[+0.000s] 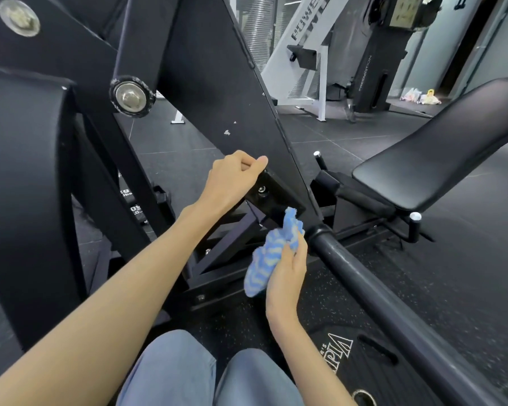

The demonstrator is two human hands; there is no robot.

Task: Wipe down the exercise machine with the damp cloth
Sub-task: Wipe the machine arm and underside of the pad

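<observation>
A black exercise machine (217,83) fills the view, with a broad slanted steel arm running from top centre down to a bracket at the middle. My left hand (232,177) grips the lower edge of that arm, fingers curled over it just above the bolted bracket (272,194). My right hand (289,268) holds a bunched blue-and-white striped cloth (272,253). The cloth's top touches the underside of the bracket, beside the thick black bar (364,276) that runs down to the right.
A black padded bench (440,153) lies to the right. A white machine frame (305,54) and a black tower (373,74) stand at the back. A black floor plate (364,356) with white lettering sits by my knees (188,373). Dark rubber tiles cover the floor.
</observation>
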